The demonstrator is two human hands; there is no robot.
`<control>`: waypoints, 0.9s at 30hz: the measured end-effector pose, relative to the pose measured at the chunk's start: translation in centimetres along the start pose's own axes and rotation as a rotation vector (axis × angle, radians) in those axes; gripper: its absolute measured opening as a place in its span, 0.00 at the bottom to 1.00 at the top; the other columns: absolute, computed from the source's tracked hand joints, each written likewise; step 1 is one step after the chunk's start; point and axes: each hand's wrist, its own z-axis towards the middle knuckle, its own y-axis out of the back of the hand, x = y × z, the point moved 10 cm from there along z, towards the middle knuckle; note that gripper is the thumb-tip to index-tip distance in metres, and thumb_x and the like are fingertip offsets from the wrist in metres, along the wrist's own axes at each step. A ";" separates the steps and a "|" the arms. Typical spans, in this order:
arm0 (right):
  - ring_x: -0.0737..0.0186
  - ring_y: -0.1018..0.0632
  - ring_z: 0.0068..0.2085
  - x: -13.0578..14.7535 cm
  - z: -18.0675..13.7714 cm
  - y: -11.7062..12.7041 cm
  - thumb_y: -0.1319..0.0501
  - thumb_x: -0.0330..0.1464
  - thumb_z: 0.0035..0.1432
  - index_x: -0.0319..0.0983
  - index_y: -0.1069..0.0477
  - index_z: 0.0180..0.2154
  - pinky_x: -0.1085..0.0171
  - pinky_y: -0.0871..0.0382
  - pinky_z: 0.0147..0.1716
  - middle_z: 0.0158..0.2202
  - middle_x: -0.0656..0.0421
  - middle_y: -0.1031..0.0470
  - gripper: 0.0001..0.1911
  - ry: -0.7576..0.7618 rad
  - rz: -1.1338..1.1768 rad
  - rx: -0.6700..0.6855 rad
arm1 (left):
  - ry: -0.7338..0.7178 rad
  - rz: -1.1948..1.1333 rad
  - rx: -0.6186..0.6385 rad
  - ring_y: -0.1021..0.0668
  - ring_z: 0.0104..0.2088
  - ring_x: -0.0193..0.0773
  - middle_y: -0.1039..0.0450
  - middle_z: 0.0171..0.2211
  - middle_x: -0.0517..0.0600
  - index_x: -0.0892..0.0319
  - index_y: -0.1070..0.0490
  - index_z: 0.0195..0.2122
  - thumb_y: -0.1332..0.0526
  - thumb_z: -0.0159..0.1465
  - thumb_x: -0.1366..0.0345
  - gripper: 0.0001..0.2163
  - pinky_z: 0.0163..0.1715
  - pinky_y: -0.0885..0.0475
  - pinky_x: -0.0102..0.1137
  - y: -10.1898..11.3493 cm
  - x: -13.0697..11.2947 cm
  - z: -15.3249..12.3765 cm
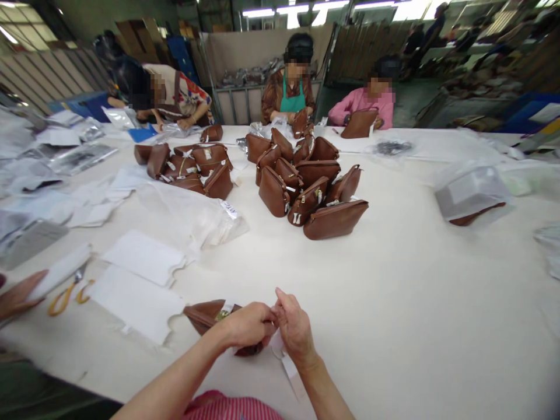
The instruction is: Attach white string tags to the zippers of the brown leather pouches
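Note:
Low in the head view, a brown leather pouch with a zipper and a small white tag near its brass-coloured fitting lies on the white table. My left hand reaches over its right end, fingers pinched together. Touching those fingertips is my right hand, also closed in a pinch. Whatever the fingers hold between them is too small or hidden to make out. A white paper strip hangs or lies just below my right hand, by the wrist.
Several brown pouches stand in two groups ahead. White paper sheets, yellow-handled scissors and another person's hand are at left. A plastic-wrapped pouch sits at right. Several co-workers work across the table.

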 end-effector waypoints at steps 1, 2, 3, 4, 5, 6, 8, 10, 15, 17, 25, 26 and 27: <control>0.62 0.24 0.31 0.0 0.1 0.3 0.52 0.33 0.69 0.43 0.38 0.58 0.63 0.26 0.29 0.33 0.58 0.27 0.18 0.001 0.003 -0.018 | -0.001 -0.015 0.018 0.34 0.16 0.32 0.37 0.15 0.43 0.58 0.35 0.19 0.49 0.52 0.72 0.08 0.19 0.39 0.26 -0.2 0.2 0.2; 0.62 0.24 0.30 0.1 0.2 0.6 0.52 0.33 0.69 0.42 0.37 0.58 0.63 0.26 0.29 0.32 0.58 0.27 0.18 0.000 0.000 -0.044 | -0.009 -0.025 0.026 0.33 0.16 0.31 0.35 0.16 0.43 0.59 0.34 0.20 0.49 0.52 0.72 0.08 0.19 0.38 0.25 -0.3 0.2 0.4; 0.62 0.25 0.29 0.2 0.3 1.0 0.52 0.33 0.69 0.42 0.36 0.57 0.63 0.27 0.28 0.31 0.58 0.27 0.18 0.000 -0.011 -0.066 | -0.021 -0.028 0.018 0.33 0.17 0.31 0.35 0.17 0.42 0.59 0.34 0.22 0.49 0.53 0.72 0.07 0.19 0.38 0.25 -0.3 0.2 0.5; 0.62 0.25 0.29 0.3 0.4 1.3 0.51 0.33 0.69 0.41 0.34 0.55 0.63 0.27 0.28 0.31 0.57 0.26 0.17 -0.001 -0.029 -0.076 | -0.035 -0.023 -0.007 0.32 0.18 0.31 0.34 0.18 0.42 0.59 0.34 0.22 0.49 0.54 0.72 0.07 0.20 0.37 0.24 -0.1 0.1 0.5; 0.61 0.24 0.29 0.4 0.5 1.5 0.51 0.33 0.69 0.41 0.31 0.53 0.63 0.28 0.29 0.30 0.57 0.26 0.15 -0.006 -0.050 -0.071 | -0.047 -0.009 -0.046 0.32 0.20 0.31 0.34 0.18 0.42 0.58 0.35 0.23 0.49 0.55 0.72 0.07 0.22 0.36 0.24 0.1 0.0 0.5; 0.61 0.24 0.30 0.5 0.5 1.5 0.50 0.33 0.69 0.40 0.29 0.49 0.62 0.28 0.30 0.30 0.56 0.25 0.14 -0.017 -0.069 -0.048 | -0.058 0.012 -0.093 0.31 0.21 0.32 0.34 0.19 0.43 0.58 0.35 0.23 0.49 0.56 0.71 0.08 0.24 0.36 0.24 0.5 0.0 0.4; 0.59 0.23 0.32 0.4 0.5 1.4 0.48 0.34 0.68 0.41 0.25 0.42 0.61 0.29 0.33 0.30 0.55 0.23 0.13 -0.072 -0.082 0.023 | -0.073 0.070 -0.190 0.30 0.24 0.33 0.33 0.21 0.44 0.58 0.36 0.22 0.49 0.60 0.70 0.10 0.28 0.35 0.26 1.0 -0.2 0.1; 0.57 0.23 0.35 -0.2 0.4 1.4 0.46 0.35 0.68 0.41 0.25 0.38 0.59 0.30 0.37 0.32 0.55 0.22 0.12 -0.184 -0.049 0.091 | -0.090 0.135 -0.266 0.29 0.28 0.36 0.30 0.23 0.46 0.58 0.34 0.25 0.50 0.63 0.69 0.11 0.33 0.34 0.29 1.1 -0.2 0.0; 0.57 0.23 0.38 -1.5 -0.3 0.9 0.47 0.36 0.66 0.41 0.25 0.36 0.60 0.34 0.40 0.34 0.57 0.21 0.13 -0.500 0.150 0.327 | -0.161 0.244 -0.345 0.25 0.35 0.41 0.25 0.31 0.51 0.58 0.28 0.33 0.49 0.67 0.68 0.10 0.39 0.33 0.32 0.7 -0.2 0.2; 0.58 0.24 0.36 -1.5 -0.4 0.7 0.46 0.37 0.64 0.41 0.25 0.35 0.61 0.35 0.38 0.33 0.58 0.21 0.13 -0.566 0.203 0.432 | -0.190 0.260 -0.354 0.25 0.35 0.41 0.25 0.31 0.50 0.58 0.28 0.32 0.47 0.67 0.68 0.10 0.39 0.33 0.32 0.6 -0.3 0.2; 0.65 0.30 0.25 -3.6 -3.9 -1.0 0.40 0.56 0.54 0.36 0.27 0.26 0.64 0.38 0.31 0.21 0.62 0.29 0.28 -1.091 0.768 0.389 | -0.359 0.250 -0.374 0.27 0.31 0.36 0.30 0.28 0.47 0.58 0.28 0.31 0.48 0.68 0.70 0.12 0.32 0.34 0.27 0.4 -1.5 -0.9; 0.65 0.29 0.25 -3.8 -4.2 -1.2 0.38 0.57 0.51 0.36 0.27 0.26 0.64 0.37 0.32 0.22 0.61 0.28 0.28 -1.119 0.800 0.363 | -0.390 0.262 -0.369 0.27 0.31 0.35 0.31 0.28 0.47 0.58 0.28 0.30 0.49 0.68 0.70 0.13 0.32 0.35 0.27 0.2 -1.7 -1.0; 0.65 0.27 0.26 -3.9 -4.5 -1.3 0.35 0.56 0.49 0.36 0.27 0.27 0.64 0.36 0.33 0.24 0.60 0.26 0.28 -1.135 0.825 0.345 | -0.410 0.277 -0.368 0.28 0.30 0.35 0.32 0.27 0.47 0.58 0.28 0.30 0.49 0.69 0.70 0.13 0.31 0.35 0.27 0.1 -1.9 -1.1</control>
